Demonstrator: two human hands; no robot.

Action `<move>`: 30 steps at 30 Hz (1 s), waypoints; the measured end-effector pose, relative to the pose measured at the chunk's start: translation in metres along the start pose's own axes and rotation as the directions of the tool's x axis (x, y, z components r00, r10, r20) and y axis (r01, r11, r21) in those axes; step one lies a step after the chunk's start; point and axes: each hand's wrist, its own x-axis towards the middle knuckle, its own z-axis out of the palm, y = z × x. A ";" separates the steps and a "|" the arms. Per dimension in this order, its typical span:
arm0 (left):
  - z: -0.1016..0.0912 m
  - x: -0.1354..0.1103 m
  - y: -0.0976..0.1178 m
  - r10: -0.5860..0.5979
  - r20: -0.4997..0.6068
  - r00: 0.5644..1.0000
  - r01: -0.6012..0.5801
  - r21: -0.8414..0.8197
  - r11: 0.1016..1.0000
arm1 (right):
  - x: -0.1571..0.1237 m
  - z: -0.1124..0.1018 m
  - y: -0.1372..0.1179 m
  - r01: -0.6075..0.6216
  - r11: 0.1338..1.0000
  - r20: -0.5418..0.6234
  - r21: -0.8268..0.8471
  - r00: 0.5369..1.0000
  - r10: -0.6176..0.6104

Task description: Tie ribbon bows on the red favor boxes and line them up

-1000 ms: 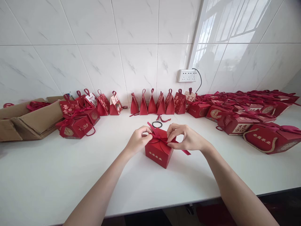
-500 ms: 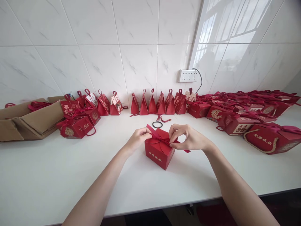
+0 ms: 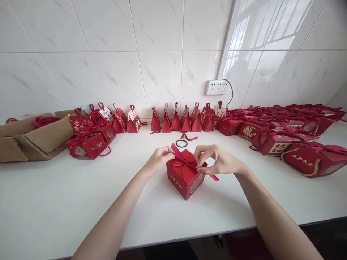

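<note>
A red gift box (image 3: 177, 175) with gold lettering stands on the white table, one corner turned toward me. Across its top runs a red ribbon (image 3: 184, 161), knotted near the middle over the folded flaps. My left hand (image 3: 160, 159) pinches the ribbon at the left of the box top. At the right, my right hand (image 3: 214, 160) pinches the other side of it between thumb and forefinger, and a loose tail hangs out beneath. The fingertips partly cover the ribbon's ends.
A black ring (image 3: 181, 143) lies behind the box. Several small triangular red boxes (image 3: 175, 121) line the wall. Many ribboned boxes (image 3: 276, 144) crowd the right. An open cardboard carton (image 3: 48, 141) and red boxes (image 3: 88, 146) stand left. A power strip (image 3: 216, 87) is on the tiled wall.
The gift box has turned slightly, so its right side with a round gold pattern shows more. Both hands keep their pinch on the ribbon and have barely moved.
</note>
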 end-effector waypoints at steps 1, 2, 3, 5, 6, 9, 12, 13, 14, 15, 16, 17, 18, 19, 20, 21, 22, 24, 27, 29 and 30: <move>0.000 0.000 0.000 0.002 -0.003 1.000 -0.002 0.006 1.000 | 0.000 0.000 0.000 0.001 1.000 0.004 0.007 1.000 -0.001; -0.001 0.000 0.000 0.002 -0.005 1.000 -0.002 0.009 1.000 | 0.000 0.000 -0.001 0.001 1.000 0.010 0.011 1.000 -0.001; -0.001 0.001 -0.001 -0.003 -0.002 1.000 0.003 0.009 1.000 | 0.000 0.000 -0.001 0.000 1.000 0.016 0.013 1.000 0.000; -0.003 0.001 -0.002 -0.023 0.020 1.000 0.023 -0.004 1.000 | 0.000 0.001 -0.001 -0.006 1.000 0.026 0.012 1.000 0.005; -0.004 0.001 -0.003 -0.035 0.040 0.999 0.036 -0.018 0.999 | 0.000 0.001 0.000 -0.009 1.000 0.029 0.010 1.000 0.009; -0.007 0.000 -0.003 -0.030 0.114 0.993 0.041 -0.100 0.994 | 0.000 0.001 0.001 0.000 1.000 0.020 0.021 1.000 -0.001; -0.007 0.000 -0.004 0.014 0.111 0.994 0.002 -0.144 0.990 | 0.001 0.002 0.003 0.037 0.997 -0.016 0.072 0.999 -0.036; -0.007 0.001 -0.004 0.022 0.093 0.995 -0.009 -0.133 0.991 | 0.002 0.002 0.003 0.039 0.996 -0.042 0.085 0.998 -0.036; -0.007 0.001 -0.004 0.023 0.075 0.997 -0.015 -0.115 0.993 | 0.003 0.003 0.004 0.032 0.996 -0.079 0.087 0.997 -0.025; -0.007 0.002 -0.004 0.022 0.060 0.998 -0.016 -0.100 0.995 | 0.004 0.004 0.004 0.015 0.997 -0.128 0.078 0.992 -0.005; -0.006 0.002 -0.005 0.015 0.041 0.999 -0.011 -0.089 0.996 | 0.005 0.005 0.005 -0.011 0.998 -0.185 0.060 0.983 0.022; -0.006 0.003 -0.005 0.002 0.012 1.000 -0.001 -0.078 0.997 | 0.007 0.005 0.006 -0.046 0.998 -0.237 0.040 0.970 0.054; -0.006 0.004 -0.006 -0.015 -0.036 0.999 0.012 -0.063 0.998 | 0.008 0.006 0.007 -0.084 0.996 -0.281 0.024 0.956 0.087; -0.006 0.005 -0.006 -0.032 -0.096 0.995 0.028 -0.040 0.999 | 0.009 0.007 0.009 -0.118 0.993 -0.307 0.018 0.944 0.118; -0.007 0.005 -0.006 -0.041 -0.167 0.985 0.041 -0.007 0.999 | 0.011 0.008 0.011 -0.145 0.989 -0.311 0.021 0.939 0.144; -0.007 0.004 -0.005 -0.034 -0.241 0.970 0.045 0.038 0.998 | 0.012 0.008 0.013 -0.163 0.986 -0.293 0.030 0.942 0.165; -0.006 0.003 -0.004 0.002 -0.301 0.953 0.027 0.091 0.995 | 0.012 0.009 0.015 -0.175 0.984 -0.259 0.041 0.949 0.180; -0.004 -0.001 0.000 0.152 -0.309 0.939 -0.090 0.207 0.974 | 0.013 0.010 0.018 -0.194 0.979 -0.175 0.059 0.964 0.201; 0.003 -0.011 0.008 0.308 -0.026 0.951 -0.281 0.341 0.897 | 0.013 0.011 0.018 -0.211 0.975 -0.090 0.066 0.972 0.217; 0.008 -0.017 0.012 0.256 0.165 0.953 -0.303 0.426 0.853 | 0.013 0.012 0.017 -0.215 0.974 -0.091 0.070 0.971 0.221; 0.009 -0.018 0.014 0.219 0.213 0.952 -0.296 0.467 0.833 | 0.014 0.012 0.017 -0.221 0.973 -0.108 0.066 0.968 0.227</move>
